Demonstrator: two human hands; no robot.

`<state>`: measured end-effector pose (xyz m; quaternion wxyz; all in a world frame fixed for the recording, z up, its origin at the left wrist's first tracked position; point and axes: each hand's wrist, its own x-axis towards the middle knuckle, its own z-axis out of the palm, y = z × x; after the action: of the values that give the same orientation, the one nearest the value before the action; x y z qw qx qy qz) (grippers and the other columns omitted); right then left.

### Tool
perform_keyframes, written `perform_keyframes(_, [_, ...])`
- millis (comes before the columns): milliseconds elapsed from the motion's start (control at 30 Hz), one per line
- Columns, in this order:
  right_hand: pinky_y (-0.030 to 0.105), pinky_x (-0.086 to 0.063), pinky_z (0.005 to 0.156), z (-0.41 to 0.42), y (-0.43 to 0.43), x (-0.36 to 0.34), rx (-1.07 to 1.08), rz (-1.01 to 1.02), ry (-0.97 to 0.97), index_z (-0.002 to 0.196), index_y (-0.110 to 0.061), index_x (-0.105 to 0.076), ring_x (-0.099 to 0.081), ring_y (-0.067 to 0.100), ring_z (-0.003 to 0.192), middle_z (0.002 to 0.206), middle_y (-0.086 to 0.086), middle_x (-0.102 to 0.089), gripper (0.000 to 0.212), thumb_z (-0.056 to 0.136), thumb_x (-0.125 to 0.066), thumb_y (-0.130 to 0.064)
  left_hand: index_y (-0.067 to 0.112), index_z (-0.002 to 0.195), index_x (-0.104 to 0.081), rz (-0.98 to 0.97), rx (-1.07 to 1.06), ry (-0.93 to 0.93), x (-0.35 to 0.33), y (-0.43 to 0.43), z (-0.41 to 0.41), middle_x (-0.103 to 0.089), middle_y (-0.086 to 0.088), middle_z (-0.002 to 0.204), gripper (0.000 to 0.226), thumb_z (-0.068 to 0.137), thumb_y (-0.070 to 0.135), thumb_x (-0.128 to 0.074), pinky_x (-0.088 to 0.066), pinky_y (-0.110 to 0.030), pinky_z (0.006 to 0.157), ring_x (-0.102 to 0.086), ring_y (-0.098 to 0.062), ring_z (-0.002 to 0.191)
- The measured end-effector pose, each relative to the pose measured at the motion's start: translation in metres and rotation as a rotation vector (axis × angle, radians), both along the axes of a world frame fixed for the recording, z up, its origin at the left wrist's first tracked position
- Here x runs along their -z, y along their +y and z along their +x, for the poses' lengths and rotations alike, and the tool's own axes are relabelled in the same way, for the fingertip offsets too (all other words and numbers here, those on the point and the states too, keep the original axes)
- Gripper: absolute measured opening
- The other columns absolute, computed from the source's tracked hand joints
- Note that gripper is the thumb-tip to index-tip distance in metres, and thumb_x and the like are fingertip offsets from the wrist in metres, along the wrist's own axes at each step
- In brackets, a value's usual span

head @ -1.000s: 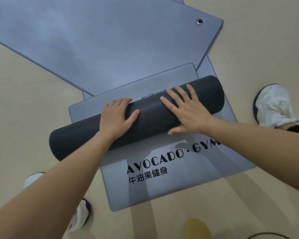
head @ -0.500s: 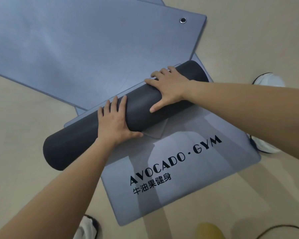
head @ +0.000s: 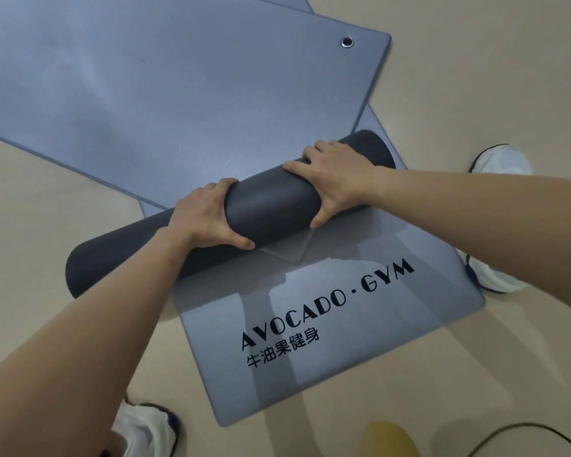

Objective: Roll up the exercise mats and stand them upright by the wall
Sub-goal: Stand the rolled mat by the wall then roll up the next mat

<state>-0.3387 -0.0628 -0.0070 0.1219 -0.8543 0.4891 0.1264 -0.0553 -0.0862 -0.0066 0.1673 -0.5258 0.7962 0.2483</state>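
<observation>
One rolled mat (head: 271, 206), dark grey, lies slantwise across the middle of the frame, from the left edge of centre up towards the right. Two hands clamp it: the left hand (head: 205, 216) and the right hand (head: 335, 181) sit close together on its middle, fingers curled over the far side, thumbs pressed against the near side. The roll rests on one flat grey printed mat (head: 393, 328) that reaches the lower centre. One larger flat blue-grey mat (head: 178, 94) fills the upper left and bears one metal eyelet (head: 347, 41) near its right corner. Whether the sliver at the top edge is a further mat I cannot tell. Two white shoes stand on the beige floor (head: 47, 199): one shoe (head: 503, 158) at the right, partly behind the forearm, the other shoe (head: 149, 427) at the lower left. One black cable (head: 524, 430) curves along the lower right.
</observation>
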Motion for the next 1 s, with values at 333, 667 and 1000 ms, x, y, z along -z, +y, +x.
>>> perform_keyframes(333, [0.038, -0.043, 0.074, 0.004, 0.115, -0.004, 0.010, 0.429, -0.043, 0.148, -0.030, -0.036, -0.056, 0.025, 0.099, 0.110, 0.001, -0.054, 0.118, 0.053, -0.071, -0.092, 0.037, 0.145, -0.038, 0.445, 0.038, -0.013, -0.001, 0.108, 0.002, -0.060, 0.008, 0.125, 0.125, 0.037, 0.078, -0.083, -0.048, -0.042, 0.100, -0.060, -0.023, 0.112])
perform_keyframes(667, [0.042, -0.049, 0.081, 0.005, 0.126, 0.000, 0.004, 0.515, -0.026, 0.152, -0.034, -0.034, -0.059, 0.029, 0.107, 0.119, 0.001, -0.057, 0.123, 0.050, -0.072, -0.092, 0.022, 0.159, -0.030, 0.107, 0.085, 0.074, -0.005, 0.183, 0.005, -0.045, -0.004, 0.156, 0.119, 0.057, 0.076, -0.061, -0.039, -0.046, 0.110, -0.049, -0.029, 0.135])
perform_keyframes(1000, [0.048, -0.043, 0.107, -0.014, 0.124, 0.002, 0.139, 0.302, -0.112, 0.156, -0.028, -0.035, -0.050, 0.030, 0.127, 0.149, 0.003, -0.050, 0.125, 0.057, -0.047, -0.104, 0.023, 0.159, -0.027, -0.279, 0.051, -0.045, 0.005, 0.212, -0.021, -0.039, -0.004, 0.161, 0.124, 0.062, 0.094, -0.058, -0.029, -0.050, 0.120, -0.038, -0.028, 0.146])
